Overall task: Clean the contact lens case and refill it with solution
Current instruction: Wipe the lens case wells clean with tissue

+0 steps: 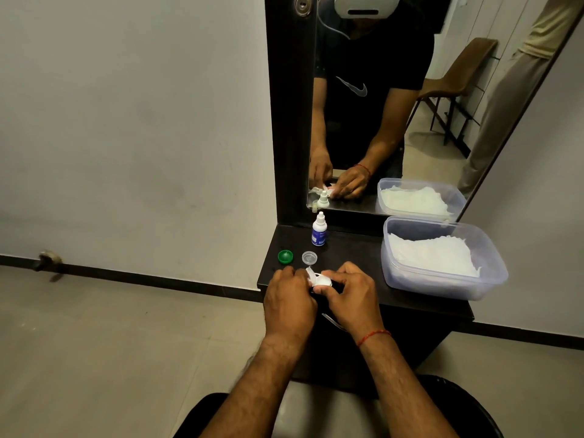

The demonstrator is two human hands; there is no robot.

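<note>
Both of my hands meet over the front of the dark shelf [354,251]. My right hand [350,295] holds the white contact lens case [324,281] between thumb and fingers. My left hand [289,298] pinches a scrap of white tissue [310,273] against the case. A green cap [285,256] and a clear cap [309,257] lie side by side on the shelf just beyond my hands. The small solution bottle [319,230], white with a blue label, stands upright behind them, its top on.
A clear plastic box [442,279] with white tissues sits on the right of the shelf. A mirror [410,105] rises behind the shelf. Metal tweezers [333,322] show under my right wrist. The shelf's front edge is beneath my hands, floor to the left.
</note>
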